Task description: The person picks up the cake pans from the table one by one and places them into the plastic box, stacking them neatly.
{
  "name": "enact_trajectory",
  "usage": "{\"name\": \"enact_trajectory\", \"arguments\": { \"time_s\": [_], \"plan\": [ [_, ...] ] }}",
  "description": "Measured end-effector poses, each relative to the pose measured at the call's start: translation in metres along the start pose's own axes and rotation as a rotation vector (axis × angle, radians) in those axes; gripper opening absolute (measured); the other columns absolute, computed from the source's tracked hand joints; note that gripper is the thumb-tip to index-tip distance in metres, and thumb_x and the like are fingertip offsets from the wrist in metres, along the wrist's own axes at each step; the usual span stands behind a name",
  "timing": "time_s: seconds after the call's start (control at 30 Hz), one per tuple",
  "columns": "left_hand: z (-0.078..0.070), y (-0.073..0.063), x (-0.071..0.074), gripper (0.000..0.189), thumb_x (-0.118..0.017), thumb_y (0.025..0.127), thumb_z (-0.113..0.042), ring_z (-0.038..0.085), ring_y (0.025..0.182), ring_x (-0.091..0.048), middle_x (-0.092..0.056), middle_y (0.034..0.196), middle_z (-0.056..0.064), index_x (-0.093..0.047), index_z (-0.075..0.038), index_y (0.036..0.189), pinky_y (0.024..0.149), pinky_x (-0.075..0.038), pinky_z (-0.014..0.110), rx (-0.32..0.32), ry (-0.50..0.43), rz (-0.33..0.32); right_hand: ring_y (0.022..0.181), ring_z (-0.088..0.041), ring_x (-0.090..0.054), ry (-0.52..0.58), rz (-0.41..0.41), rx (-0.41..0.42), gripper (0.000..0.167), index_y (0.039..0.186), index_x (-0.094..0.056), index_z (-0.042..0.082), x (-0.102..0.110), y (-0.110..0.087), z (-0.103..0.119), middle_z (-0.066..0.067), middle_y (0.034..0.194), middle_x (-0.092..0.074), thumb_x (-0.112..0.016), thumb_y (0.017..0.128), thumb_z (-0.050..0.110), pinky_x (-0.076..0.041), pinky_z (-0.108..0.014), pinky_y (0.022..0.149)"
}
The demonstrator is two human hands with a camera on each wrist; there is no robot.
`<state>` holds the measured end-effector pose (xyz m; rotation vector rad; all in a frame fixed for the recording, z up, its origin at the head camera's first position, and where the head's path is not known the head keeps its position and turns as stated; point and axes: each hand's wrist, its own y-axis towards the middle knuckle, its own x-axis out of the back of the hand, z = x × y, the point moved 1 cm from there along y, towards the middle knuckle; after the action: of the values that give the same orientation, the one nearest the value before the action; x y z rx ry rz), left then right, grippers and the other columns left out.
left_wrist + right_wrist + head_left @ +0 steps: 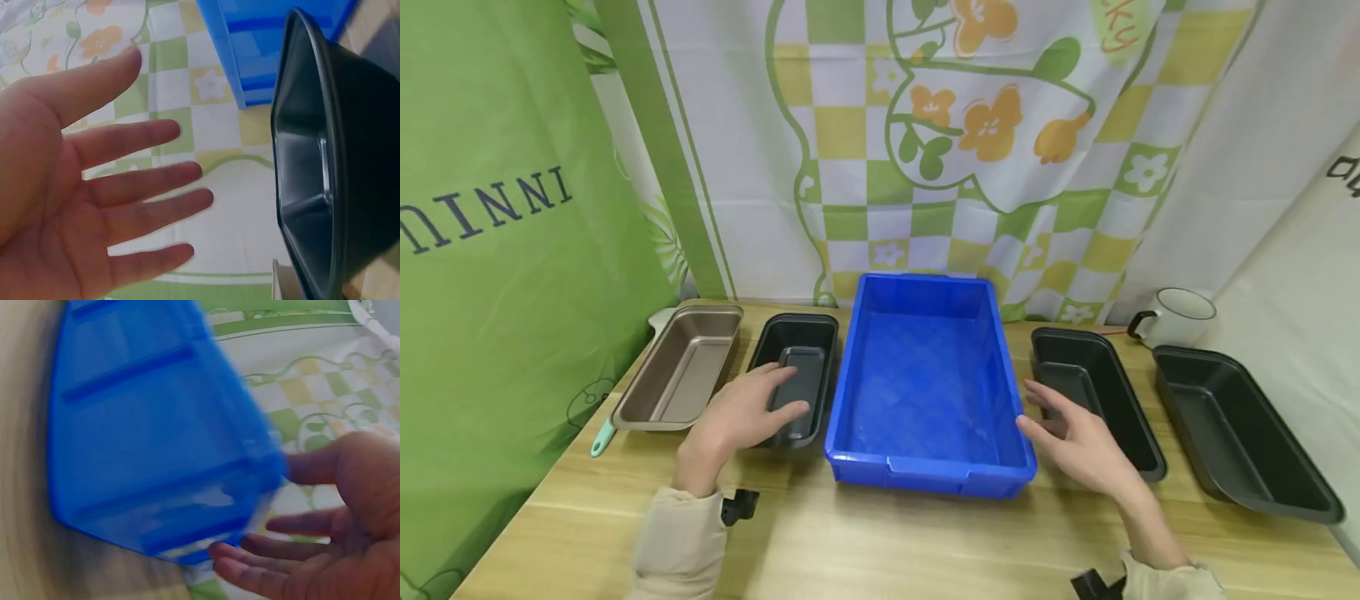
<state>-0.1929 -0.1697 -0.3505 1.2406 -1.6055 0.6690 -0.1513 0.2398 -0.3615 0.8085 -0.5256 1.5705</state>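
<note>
A blue plastic bin (925,471) stands in the middle of the wooden table. My left hand (741,417) hovers above a small black loaf pan (805,383) left of the bin. In the left wrist view that hand (94,187) has its fingers spread, with nothing in them and the black pan apart from it. My right hand (1078,442) is at the bin's right side, over the near part of another black loaf pan (1097,367). In the right wrist view its fingers are extended beside the bin's wall (156,437); whether they touch it I cannot tell.
At the far left lies a bronze loaf pan (688,375), with a mint-green handle (602,437) sticking out beneath it. Farther right are a larger black loaf pan (1247,433) and a white mug (1180,317) with a black handle. A patterned cloth (850,167) hangs behind the table.
</note>
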Motion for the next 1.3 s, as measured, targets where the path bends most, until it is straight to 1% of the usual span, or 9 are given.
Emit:
{"name": "enact_trajectory", "arguments": {
  "time_s": [0.13, 0.2, 0.33, 0.43, 0.57, 0.87, 1.0, 1.13, 1.3],
  "plan": [
    [0.007, -0.007, 0.003, 0.046, -0.064, 0.092, -0.025, 0.039, 0.117, -0.055, -0.06, 0.124, 0.022, -0.058, 0.006, 0.126, 0.097, -0.044, 0.052, -0.055, -0.071, -0.064, 0.109, -0.041, -0.06, 0.195, 0.036, -0.108, 0.063, 0.145, -0.032, -0.005, -0.018, 0.012, -0.009, -0.031, 0.137, -0.045, -0.058, 0.097, 0.025, -0.055, -0.045, 0.082],
    [0.012, -0.013, 0.007, 0.042, -0.064, 0.092, -0.022, 0.039, 0.113, -0.057, -0.063, 0.12, 0.021, -0.06, 0.006, 0.123, 0.094, -0.045, 0.053, -0.057, -0.082, -0.095, 0.114, -0.042, -0.056, 0.298, 0.05, -0.154, 0.062, 0.145, -0.03, -0.007, -0.022, 0.018, -0.013, -0.032, 0.139, -0.042, -0.058, 0.097, 0.021, -0.054, -0.043, 0.084],
    [0.029, -0.026, 0.016, 0.037, -0.064, 0.093, -0.021, 0.032, 0.089, -0.063, -0.066, 0.112, 0.019, -0.063, 0.005, 0.119, 0.081, -0.05, 0.048, -0.025, -0.057, -0.141, 0.119, -0.04, -0.05, 0.546, 0.119, -0.205, 0.06, 0.144, -0.026, -0.012, -0.026, 0.026, -0.02, -0.034, 0.14, -0.037, -0.055, 0.097, 0.012, -0.052, -0.042, 0.089],
    [0.045, -0.036, 0.021, 0.036, -0.063, 0.093, -0.022, 0.032, 0.085, -0.064, -0.068, 0.109, 0.019, -0.064, 0.004, 0.117, 0.078, -0.05, 0.049, 0.006, -0.047, -0.177, 0.116, -0.036, -0.053, 0.687, 0.184, -0.243, 0.06, 0.144, -0.023, -0.013, -0.028, 0.03, -0.024, -0.034, 0.14, -0.035, -0.052, 0.098, 0.012, -0.051, -0.044, 0.091],
    [0.068, -0.047, 0.025, 0.036, -0.061, 0.095, -0.024, 0.04, 0.099, -0.064, -0.067, 0.113, 0.021, -0.064, 0.004, 0.117, 0.081, -0.05, 0.054, 0.047, -0.07, -0.204, 0.111, -0.029, -0.057, 0.795, 0.239, -0.271, 0.062, 0.146, -0.017, -0.013, -0.028, 0.032, -0.026, -0.034, 0.141, -0.032, -0.049, 0.099, 0.015, -0.051, -0.041, 0.09],
    [0.114, -0.065, 0.03, 0.028, -0.062, 0.093, -0.017, 0.036, 0.086, -0.069, -0.07, 0.1, 0.022, -0.067, 0.006, 0.11, 0.069, -0.055, 0.043, 0.156, -0.109, -0.255, 0.107, -0.025, -0.059, 0.868, 0.251, -0.263, 0.066, 0.147, -0.013, -0.012, -0.029, 0.029, -0.034, -0.032, 0.139, -0.034, -0.05, 0.1, 0.017, -0.052, -0.039, 0.089],
    [0.134, -0.075, 0.033, 0.034, -0.058, 0.096, -0.024, 0.038, 0.088, -0.068, -0.07, 0.098, 0.023, -0.066, 0.005, 0.111, 0.069, -0.054, 0.044, 0.253, -0.094, -0.258, 0.107, -0.026, -0.06, 0.877, 0.249, -0.256, 0.066, 0.146, -0.013, -0.012, -0.028, 0.028, -0.038, -0.033, 0.138, -0.035, -0.05, 0.1, 0.017, -0.052, -0.039, 0.088],
    [0.151, -0.084, 0.034, 0.035, -0.059, 0.095, -0.025, 0.039, 0.082, -0.066, -0.069, 0.095, 0.025, -0.067, 0.007, 0.108, 0.062, -0.05, 0.038, 0.336, -0.076, -0.322, 0.109, -0.028, -0.059, 0.882, 0.257, -0.261, 0.067, 0.147, -0.012, -0.011, -0.027, 0.028, -0.039, -0.034, 0.14, -0.032, -0.05, 0.1, 0.019, -0.052, -0.04, 0.09],
    [0.164, -0.092, 0.034, 0.041, -0.056, 0.095, -0.029, 0.026, 0.067, -0.063, -0.07, 0.086, 0.023, -0.066, 0.009, 0.106, 0.054, -0.043, 0.028, 0.478, -0.107, -0.353, 0.109, -0.028, -0.059, 0.884, 0.266, -0.255, 0.068, 0.148, -0.012, -0.01, -0.027, 0.028, -0.039, -0.034, 0.141, -0.031, -0.05, 0.1, 0.02, -0.052, -0.041, 0.09]
  ]
}}
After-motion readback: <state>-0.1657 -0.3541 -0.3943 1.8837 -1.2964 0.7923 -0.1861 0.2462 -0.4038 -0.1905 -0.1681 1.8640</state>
